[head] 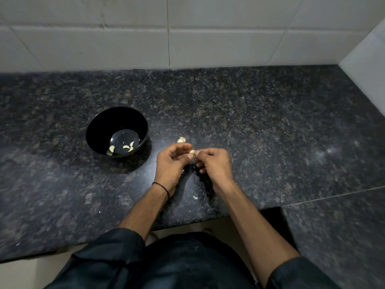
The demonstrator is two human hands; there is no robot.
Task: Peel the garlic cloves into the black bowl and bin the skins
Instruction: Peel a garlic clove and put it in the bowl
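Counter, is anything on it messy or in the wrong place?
A small pale scrap lies loose on the counter near its front edge, outside the black bowl. Nothing else looks odd.

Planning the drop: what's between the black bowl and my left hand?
Nothing but bare speckled dark granite counter between the round black bowl and the left hand, per the head view.

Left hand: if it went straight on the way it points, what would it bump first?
Probably the loose garlic piece on the counter, just beyond the left hand. It and the right hand pinch a clove. The hand may pass above the piece; height is unclear.
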